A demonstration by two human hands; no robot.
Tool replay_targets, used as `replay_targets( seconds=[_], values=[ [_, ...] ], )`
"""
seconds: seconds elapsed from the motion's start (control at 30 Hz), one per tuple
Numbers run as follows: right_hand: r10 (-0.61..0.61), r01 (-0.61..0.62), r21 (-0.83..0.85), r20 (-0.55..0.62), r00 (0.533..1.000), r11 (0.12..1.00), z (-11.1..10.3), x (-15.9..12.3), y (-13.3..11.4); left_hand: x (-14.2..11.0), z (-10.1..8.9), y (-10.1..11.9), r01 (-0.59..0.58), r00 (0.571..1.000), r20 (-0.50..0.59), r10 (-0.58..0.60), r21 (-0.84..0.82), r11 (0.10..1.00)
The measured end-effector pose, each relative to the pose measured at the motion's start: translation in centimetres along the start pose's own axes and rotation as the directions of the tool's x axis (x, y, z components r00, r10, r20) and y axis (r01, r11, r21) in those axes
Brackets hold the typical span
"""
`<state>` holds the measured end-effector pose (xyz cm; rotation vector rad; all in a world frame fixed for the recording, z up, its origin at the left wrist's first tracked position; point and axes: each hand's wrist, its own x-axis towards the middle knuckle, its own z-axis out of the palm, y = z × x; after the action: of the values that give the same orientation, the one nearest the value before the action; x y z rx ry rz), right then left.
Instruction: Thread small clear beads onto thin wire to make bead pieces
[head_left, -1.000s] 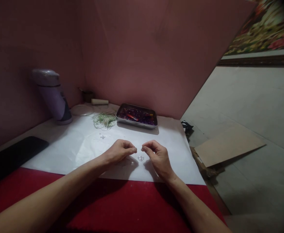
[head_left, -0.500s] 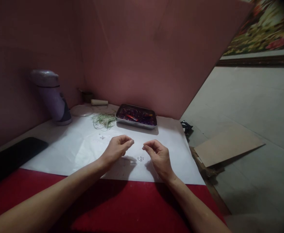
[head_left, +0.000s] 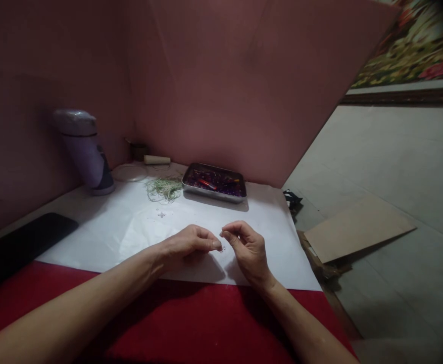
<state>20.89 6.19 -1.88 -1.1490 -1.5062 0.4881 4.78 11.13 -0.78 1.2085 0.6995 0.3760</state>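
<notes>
My left hand [head_left: 196,244] is closed in a pinch low over the white sheet [head_left: 138,227]. Whatever lies between its thumb and forefinger is too small to make out. Just to the right, my right hand [head_left: 248,247] also pinches, with its fingertips raised a little above the left ones; I cannot make out what it holds. Small clear beads [head_left: 223,248] show on the sheet between the two hands, partly hidden by my left fingertips. More clear beads [head_left: 161,215] lie in a small group farther back on the left.
Behind the hands stands a metal tray [head_left: 215,196] of dark purple beads with a red-handled tool in it. Tangled green thread [head_left: 164,189] lies beside it. A purple flask [head_left: 87,154] is at the back left, a black flat object [head_left: 28,240] at the left edge.
My left hand has moved right and down, closer to the right hand and partly over the near beads. The right hand stays almost in place.
</notes>
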Motion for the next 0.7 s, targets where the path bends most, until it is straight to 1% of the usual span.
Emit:
replay_targets(
  seconds=[0.2, 0.27, 0.33, 0.37, 0.43, 0.6, 0.7],
  values=[
    [-0.004, 0.004, 0.016, 0.012, 1.0, 1.0, -0.04, -0.1, 0.07, 0.38, -0.14, -0.17, -0.038, 0.997, -0.062, 0.035, -0.041, 0.998],
    [-0.006, 0.006, 0.018, 0.009, 1.0, 1.0, 0.02, -0.12, 0.04, 0.17, 0.05, 0.04, -0.047, 0.999, -0.031, 0.045, -0.073, 0.996],
    [-0.004, 0.004, 0.022, 0.005, 1.0, 1.0, 0.1, -0.12, -0.03, -0.12, 0.26, 0.3, -0.042, 0.998, 0.04, 0.046, -0.105, 0.994],
    [-0.003, 0.003, 0.026, 0.001, 1.0, 1.0, 0.13, -0.12, -0.07, -0.26, 0.34, 0.4, -0.034, 0.996, 0.073, 0.042, -0.11, 0.993],
    [-0.003, 0.004, 0.034, -0.007, 1.0, 0.999, 0.17, -0.12, -0.17, -0.42, 0.39, 0.47, -0.021, 0.994, 0.104, 0.031, -0.098, 0.995],
    [-0.006, 0.006, 0.025, -0.001, 1.0, 1.0, 0.28, -0.23, -0.25, -0.29, 0.26, 0.14, 0.011, 0.996, 0.094, -0.002, -0.094, 0.996],
    [-0.004, 0.003, 0.031, 0.015, 1.0, 1.0, 0.4, -0.38, -0.07, -0.1, 0.27, -0.01, 0.009, 0.997, 0.077, -0.003, -0.081, 0.997]
  ],
)
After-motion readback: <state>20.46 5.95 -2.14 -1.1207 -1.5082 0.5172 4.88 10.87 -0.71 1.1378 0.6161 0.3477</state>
